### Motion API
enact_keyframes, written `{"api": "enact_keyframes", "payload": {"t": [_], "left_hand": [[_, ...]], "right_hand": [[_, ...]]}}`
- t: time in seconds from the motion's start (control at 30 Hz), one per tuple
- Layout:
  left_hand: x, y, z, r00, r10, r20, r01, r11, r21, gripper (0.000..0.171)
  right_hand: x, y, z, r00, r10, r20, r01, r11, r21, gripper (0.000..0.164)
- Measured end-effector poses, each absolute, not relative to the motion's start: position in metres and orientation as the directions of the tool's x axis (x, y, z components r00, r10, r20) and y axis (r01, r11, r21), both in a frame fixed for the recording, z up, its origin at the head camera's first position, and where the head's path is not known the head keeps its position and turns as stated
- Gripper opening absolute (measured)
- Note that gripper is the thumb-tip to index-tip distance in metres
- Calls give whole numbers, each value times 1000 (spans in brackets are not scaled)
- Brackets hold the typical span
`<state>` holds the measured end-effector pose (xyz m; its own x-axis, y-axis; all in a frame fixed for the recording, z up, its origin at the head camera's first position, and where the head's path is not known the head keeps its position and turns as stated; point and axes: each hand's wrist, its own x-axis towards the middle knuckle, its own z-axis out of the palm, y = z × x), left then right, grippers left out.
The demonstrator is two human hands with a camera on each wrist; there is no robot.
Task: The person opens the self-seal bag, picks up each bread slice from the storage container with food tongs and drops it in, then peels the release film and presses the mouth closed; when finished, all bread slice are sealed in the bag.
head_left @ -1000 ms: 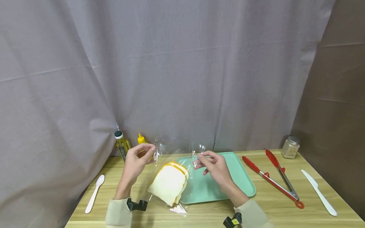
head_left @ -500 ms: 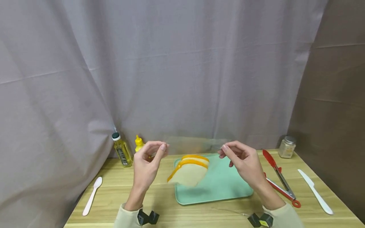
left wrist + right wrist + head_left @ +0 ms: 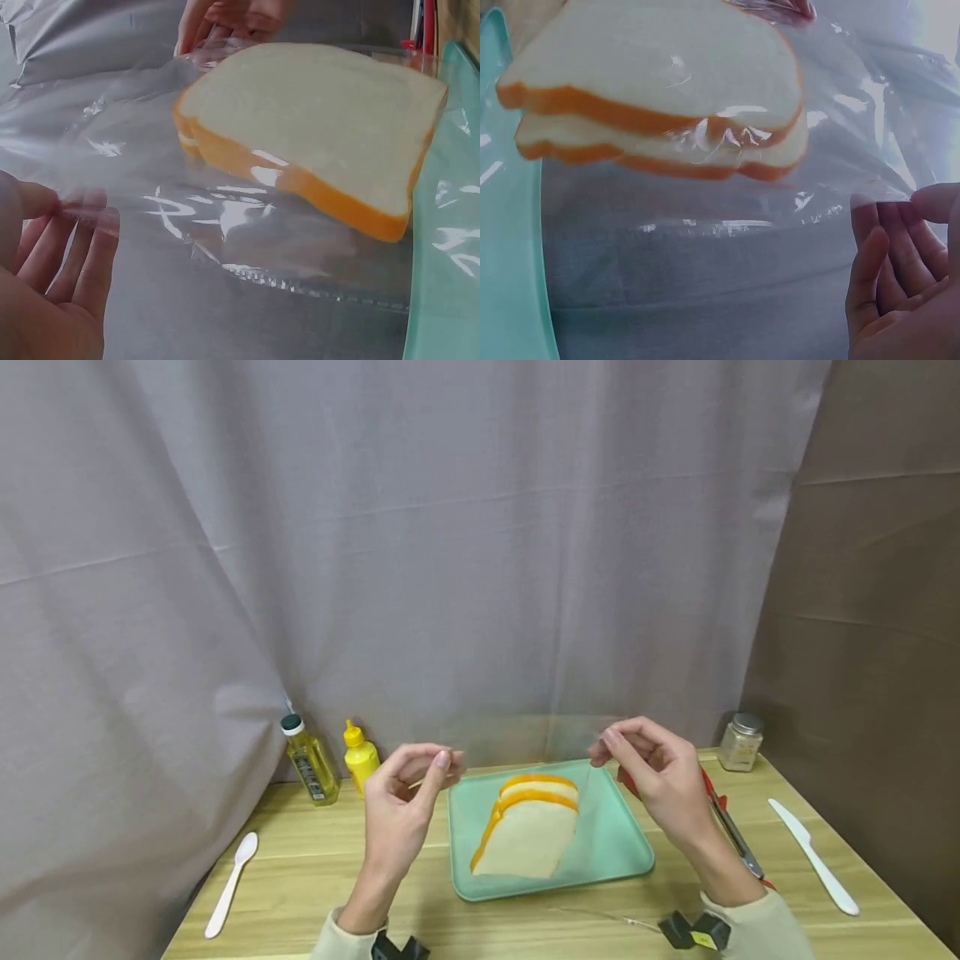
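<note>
Two slices of bread (image 3: 525,839) with orange crusts sit inside a clear plastic bag (image 3: 225,217), seen over the green tray (image 3: 622,852) in the head view. Thumb and fingers of my left hand (image 3: 405,802) pinch one upper corner of the bag. At the opposite corner, my right hand (image 3: 660,777) pinches the film in the same way, as the right wrist view also shows. The bag is stretched between both hands. In the head view its film is almost invisible. Whether the bag's lower end touches the tray cannot be told.
An oil bottle (image 3: 310,760) and a yellow squeeze bottle (image 3: 361,758) stand at the back left, with a white spoon (image 3: 232,885) in front. To the right lie red tongs (image 3: 735,835), partly behind my right arm, a white knife (image 3: 813,856) and a spice jar (image 3: 741,743).
Both hands have moved right and spread apart, pulling the bag wide. The bread has shifted from the tray's left side to over the tray. The head view has turned slightly right.
</note>
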<state>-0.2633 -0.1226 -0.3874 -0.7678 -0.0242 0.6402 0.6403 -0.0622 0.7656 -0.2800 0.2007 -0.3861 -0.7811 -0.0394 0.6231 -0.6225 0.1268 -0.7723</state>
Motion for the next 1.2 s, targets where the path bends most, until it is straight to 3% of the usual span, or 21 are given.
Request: {"api": "enact_keyframes", "payload": {"t": [0.37,0.6,0.83,1.2], "left_hand": [[-265,-122,-390,-799,-32,601,602,-64,796,14],[-274,-128,-396,-808,-35,588,586,-137,798,16],[-280,-135,-399,-843,6,538,534,-120,837,25],[-291,-145,-406,-871,70,487,475,-132,870,28]], "right_hand": [[-285,195,-391,-790,-27,613,-610,138,-780,10],[-288,195,-396,-796,-20,605,-605,42,-795,17],[-289,193,-400,-803,-9,595,-595,67,-801,21],[-296,200,-405,-785,-98,611,-610,-47,-791,25]]}}
